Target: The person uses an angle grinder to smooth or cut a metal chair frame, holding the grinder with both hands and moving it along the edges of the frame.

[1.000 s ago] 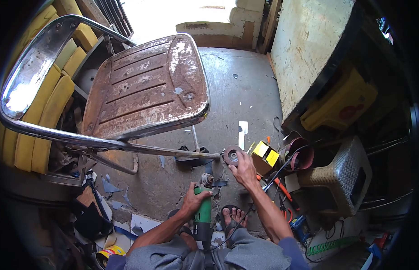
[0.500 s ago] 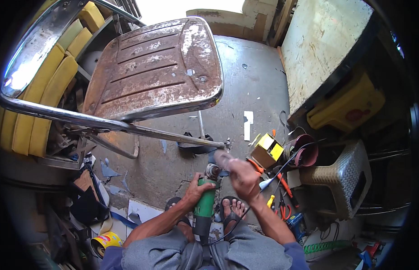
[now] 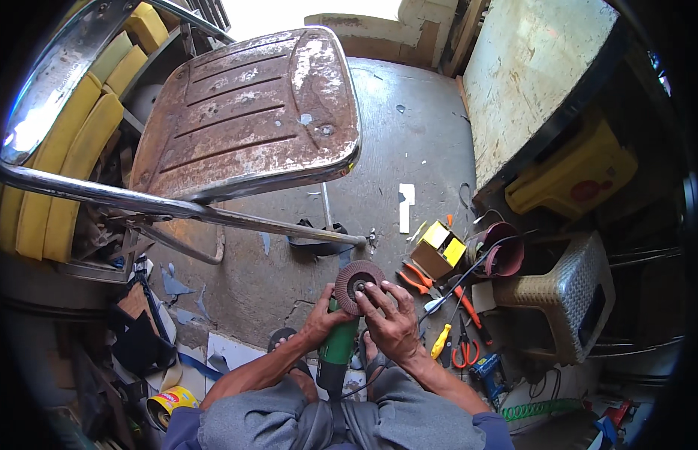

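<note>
Between my knees I have a green and black angle grinder [image 3: 338,346], its head pointing away from me. My left hand [image 3: 324,321] is closed around the grinder near its head, the thumb along the top. A round brown flap disc [image 3: 356,279] lies face up over the grinder's head, with a metal spindle end showing in its centre hole. My right hand [image 3: 394,324] reaches over the disc from the right, its fingertips pinching at the centre. Whether a small nut is under those fingertips is hidden.
A rusty folding chair [image 3: 248,112] stands at the left, before stacked yellow cushions [image 3: 71,157]. To the right are a cardboard box [image 3: 433,264], orange pliers [image 3: 416,280], a yellow-handled tool [image 3: 440,341], orange-handled scissors [image 3: 464,351], a pink pot [image 3: 506,255] and a stool [image 3: 566,292].
The flap disc, blurred in my right hand before, now lies over the grinder's head. My right hand has come back and down, its fingers at the disc's centre. My left hand still holds the grinder.
</note>
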Motion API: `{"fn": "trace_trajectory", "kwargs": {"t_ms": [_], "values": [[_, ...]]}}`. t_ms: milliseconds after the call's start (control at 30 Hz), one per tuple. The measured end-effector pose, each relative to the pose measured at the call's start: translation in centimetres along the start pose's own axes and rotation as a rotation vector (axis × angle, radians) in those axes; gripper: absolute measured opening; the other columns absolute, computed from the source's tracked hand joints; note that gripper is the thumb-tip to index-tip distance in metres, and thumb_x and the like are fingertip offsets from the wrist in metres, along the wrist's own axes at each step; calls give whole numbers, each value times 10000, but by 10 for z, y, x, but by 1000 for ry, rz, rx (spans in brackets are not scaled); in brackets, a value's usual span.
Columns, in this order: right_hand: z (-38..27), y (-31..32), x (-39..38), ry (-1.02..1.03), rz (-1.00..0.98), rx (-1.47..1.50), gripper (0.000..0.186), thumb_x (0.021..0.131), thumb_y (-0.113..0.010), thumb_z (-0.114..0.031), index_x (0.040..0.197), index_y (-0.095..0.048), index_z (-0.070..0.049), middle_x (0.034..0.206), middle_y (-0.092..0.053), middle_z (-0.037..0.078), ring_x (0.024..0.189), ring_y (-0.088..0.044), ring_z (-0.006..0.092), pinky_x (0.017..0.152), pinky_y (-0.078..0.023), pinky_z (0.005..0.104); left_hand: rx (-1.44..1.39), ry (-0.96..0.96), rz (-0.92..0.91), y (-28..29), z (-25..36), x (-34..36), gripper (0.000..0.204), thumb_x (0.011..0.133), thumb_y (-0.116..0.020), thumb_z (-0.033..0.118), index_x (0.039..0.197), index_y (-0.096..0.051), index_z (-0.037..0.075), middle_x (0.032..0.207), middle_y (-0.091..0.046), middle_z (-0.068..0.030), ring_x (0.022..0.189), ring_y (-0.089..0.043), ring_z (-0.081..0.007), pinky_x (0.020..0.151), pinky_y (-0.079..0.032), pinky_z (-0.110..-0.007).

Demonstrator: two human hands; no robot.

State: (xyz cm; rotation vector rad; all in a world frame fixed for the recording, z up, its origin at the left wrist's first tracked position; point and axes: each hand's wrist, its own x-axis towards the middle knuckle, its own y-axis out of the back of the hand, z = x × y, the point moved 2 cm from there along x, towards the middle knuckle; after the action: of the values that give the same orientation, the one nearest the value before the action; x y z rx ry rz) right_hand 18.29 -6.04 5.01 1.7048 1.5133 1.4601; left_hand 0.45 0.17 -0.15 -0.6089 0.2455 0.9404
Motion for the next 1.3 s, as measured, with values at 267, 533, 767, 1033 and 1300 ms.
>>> {"fn": "trace_trajectory", "kwargs": {"t_ms": [267, 533, 767, 1033, 1300], "values": [[-7, 1, -1, -38, -77, 56, 556, 772, -758, -90, 1317, -656, -137, 1339, -606, 89, 1240, -535, 309, 1035, -427, 506, 70, 22, 31, 10, -19, 4, 669, 814, -752, 187, 1365, -389, 75, 1151, -613, -139, 1002, -640, -190, 832, -563, -324], [69, -45, -34, -533, -398, 32, 455, 821, -744, -182, 1237, -606, -57, 1210, -611, 193, 981, -652, 424, 811, -527, 519, -211, 72, 27, 15, -23, 1, 869, 818, -713, 97, 1508, -188, 42, 1135, -632, -177, 872, -709, -264, 734, -624, -371], [97, -94, -82, -472, -531, -218, 447, 765, -727, -119, 1164, -544, -38, 1089, -573, 234, 978, -635, 442, 835, -527, 508, -215, 80, 54, 20, -26, -1, 847, 816, -692, 79, 1495, -187, 50, 1063, -643, -188, 801, -725, -296, 696, -637, -396], [117, -47, -35, -612, -27, 43, 206, 896, -693, -134, 1042, -608, -16, 907, -597, 190, 824, -639, 393, 728, -529, 487, -69, 34, 59, 25, -37, 5, 681, 793, -739, 158, 1366, -385, 60, 1154, -615, -139, 923, -677, -203, 772, -584, -311], [94, -79, -128, -430, -838, -181, 218, 863, -587, -179, 1010, -660, -35, 907, -720, 238, 864, -725, 410, 696, -558, 529, -35, 80, 15, 11, -24, 5, 633, 790, -756, 197, 1320, -426, 88, 1140, -614, -109, 971, -641, -190, 837, -555, -328]]}}
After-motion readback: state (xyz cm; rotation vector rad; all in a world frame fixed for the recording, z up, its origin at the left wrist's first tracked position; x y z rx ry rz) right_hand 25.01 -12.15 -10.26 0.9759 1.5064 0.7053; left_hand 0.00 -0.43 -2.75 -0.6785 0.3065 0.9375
